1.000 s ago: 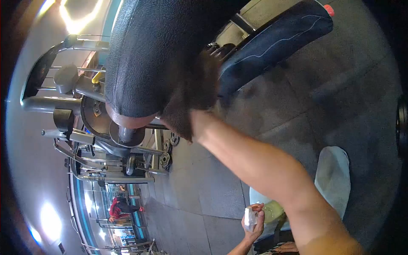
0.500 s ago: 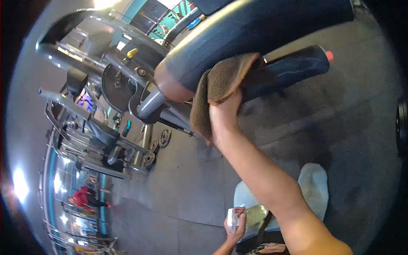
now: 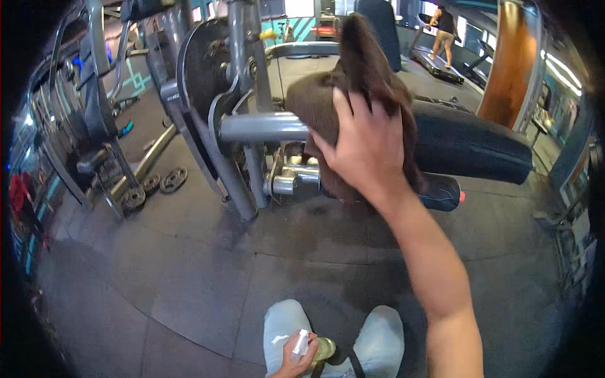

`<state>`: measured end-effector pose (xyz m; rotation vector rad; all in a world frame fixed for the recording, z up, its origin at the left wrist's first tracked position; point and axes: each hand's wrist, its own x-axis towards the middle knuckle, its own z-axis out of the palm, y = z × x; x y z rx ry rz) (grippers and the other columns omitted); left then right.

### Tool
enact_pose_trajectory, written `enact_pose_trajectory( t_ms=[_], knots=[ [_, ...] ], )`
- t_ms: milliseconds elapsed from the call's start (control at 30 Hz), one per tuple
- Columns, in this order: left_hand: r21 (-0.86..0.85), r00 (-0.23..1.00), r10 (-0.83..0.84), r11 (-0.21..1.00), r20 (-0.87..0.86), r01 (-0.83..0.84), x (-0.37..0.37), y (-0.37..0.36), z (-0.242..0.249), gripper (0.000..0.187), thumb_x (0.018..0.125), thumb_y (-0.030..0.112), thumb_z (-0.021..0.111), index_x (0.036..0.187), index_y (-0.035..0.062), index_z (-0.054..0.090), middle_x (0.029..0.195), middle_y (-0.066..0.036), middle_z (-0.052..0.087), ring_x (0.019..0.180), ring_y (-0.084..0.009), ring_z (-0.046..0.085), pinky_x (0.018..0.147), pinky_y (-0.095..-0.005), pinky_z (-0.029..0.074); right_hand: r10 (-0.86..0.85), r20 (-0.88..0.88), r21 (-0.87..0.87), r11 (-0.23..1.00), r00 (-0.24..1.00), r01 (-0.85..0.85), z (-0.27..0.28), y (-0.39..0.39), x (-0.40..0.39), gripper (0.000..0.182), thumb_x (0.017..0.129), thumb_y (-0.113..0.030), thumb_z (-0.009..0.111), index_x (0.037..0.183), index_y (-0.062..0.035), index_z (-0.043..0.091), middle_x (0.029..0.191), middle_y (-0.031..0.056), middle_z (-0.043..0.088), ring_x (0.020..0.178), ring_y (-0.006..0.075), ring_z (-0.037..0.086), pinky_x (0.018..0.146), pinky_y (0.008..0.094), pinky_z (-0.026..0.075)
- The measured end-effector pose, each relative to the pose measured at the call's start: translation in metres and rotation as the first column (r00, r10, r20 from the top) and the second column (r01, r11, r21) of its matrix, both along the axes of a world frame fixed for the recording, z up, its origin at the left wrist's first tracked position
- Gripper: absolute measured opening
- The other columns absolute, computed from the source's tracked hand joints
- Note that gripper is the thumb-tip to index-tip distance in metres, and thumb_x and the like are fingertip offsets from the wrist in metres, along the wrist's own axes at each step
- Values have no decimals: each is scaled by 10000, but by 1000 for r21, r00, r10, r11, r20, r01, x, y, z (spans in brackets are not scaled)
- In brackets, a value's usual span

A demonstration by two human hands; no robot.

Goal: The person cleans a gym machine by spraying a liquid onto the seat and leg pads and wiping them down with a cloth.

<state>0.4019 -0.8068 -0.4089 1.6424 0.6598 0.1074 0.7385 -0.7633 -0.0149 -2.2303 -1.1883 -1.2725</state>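
My right hand (image 3: 372, 142) presses a brown cloth (image 3: 315, 104) onto the end of a dark padded roller (image 3: 472, 142) on an exercise machine. Its fingers are bent and slightly apart over the fabric, and part of the cloth stands up above them. The cloth hides the near end of the pad. Low in the view, my left hand (image 3: 296, 356) is closed around a spray bottle (image 3: 324, 348) with a white nozzle and yellowish liquid, held in front of my legs.
A grey metal bar (image 3: 265, 127) joins the pad to the machine frame. A lower pad (image 3: 441, 192) sits beneath it. Weight plates (image 3: 173, 180) lie on the floor at left. One person (image 3: 444, 34) is on a treadmill at the back; another, in red (image 3: 22, 195), is at far left.
The view has turned level and swung. My right hand and the cloth have shifted from the pad's underside to its top and end. The left hand still holds the spray bottle low.
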Motion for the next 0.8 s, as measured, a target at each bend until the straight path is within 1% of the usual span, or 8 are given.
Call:
enact_pose_trajectory(
  t_ms=[100, 167, 233, 367, 500, 567, 633, 800],
  knots=[
    [54, 951, 70, 994, 300, -90, 28, 11, 64, 90, 905, 54, 646, 977, 3, 627, 922, -56, 649, 841, -113, 599, 731, -268, 476, 11, -67, -208, 978, 998, -24, 29, 44, 7, 500, 937, -504, 550, 983, -37, 724, 937, 143, 701, 902, 320, 689, 804, 437, 539],
    [76, 947, 76, 992, 313, -105, 32, 15, 59, 137, 905, 122, 676, 984, 13, 651, 939, -106, 648, 861, -194, 639, 774, -319, 504, -106, -192, -414, 910, 976, 17, 50, 76, -10, 561, 977, -517, 459, 888, -42, 746, 898, 154, 728, 883, 319, 714, 798, 432, 550],
    [102, 926, 97, 984, 365, -143, 36, 20, 66, 137, 902, 120, 678, 981, 12, 649, 939, -106, 649, 853, -193, 637, 767, -318, 503, -85, -311, -367, 929, 947, -37, 37, 119, -17, 526, 982, -492, 435, 955, -84, 766, 989, 134, 739, 944, 286, 712, 823, 433, 524],
    [57, 895, 228, 961, 383, -269, 35, 25, 68, 131, 888, 98, 685, 967, 4, 640, 918, -109, 649, 829, -187, 634, 747, -311, 503, 74, -549, 65, 997, 833, -46, 27, 164, -30, 525, 996, -432, 389, 946, -76, 772, 972, 149, 747, 931, 323, 726, 807, 437, 554],
    [19, 870, 295, 944, 396, -328, 27, 29, 53, 100, 876, 55, 672, 953, 4, 632, 893, -94, 648, 793, -165, 629, 726, -295, 502, 117, -630, 117, 992, 768, -55, 35, 193, -31, 594, 991, -450, 358, 955, -9, 755, 1010, 245, 716, 1024, 376, 690, 877, 479, 524],
    [34, 857, 306, 936, 415, -350, 26, 31, 48, 94, 875, 47, 666, 952, 7, 631, 885, -87, 645, 785, -160, 625, 723, -297, 502, 157, -454, 144, 984, 877, -102, 16, 185, -46, 557, 972, -453, 438, 895, 3, 748, 903, 219, 720, 929, 377, 695, 837, 505, 505],
    [12, 856, 309, 939, 416, -345, 27, 33, 51, 90, 881, 61, 664, 944, 7, 629, 868, -83, 631, 776, -162, 618, 713, -304, 502, 124, 58, 316, 939, 991, -136, -31, 193, -44, 486, 934, -409, 536, 853, 39, 705, 960, 198, 657, 778, 340, 642, 897, 526, 427],
    [104, 863, 268, 934, 428, -341, 25, 32, 47, 101, 890, 88, 666, 938, 8, 627, 857, -81, 625, 765, -160, 613, 692, -302, 497, 96, 401, -90, 994, 911, -65, -86, 141, -31, 521, 878, -292, 569, 1357, -90, 536, 1479, 159, 397, 1268, 260, 476, 1097, 598, 270]
  ],
)
